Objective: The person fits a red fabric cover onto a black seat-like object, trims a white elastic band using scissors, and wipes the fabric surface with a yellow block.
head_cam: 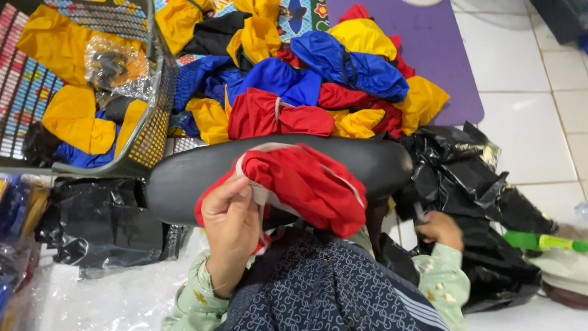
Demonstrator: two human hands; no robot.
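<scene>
Seen from above, the left hand (229, 220) pinches the white-trimmed edge of a red cloth (300, 181) draped over a black pad (184, 181) at the person's lap. The right hand (440, 228) reaches into crumpled black bags (471, 184) on the floor; its grip cannot be made out. Beyond lies a pile (318, 79) of red, blue and yellow cloths, beside a basket (153, 122).
</scene>
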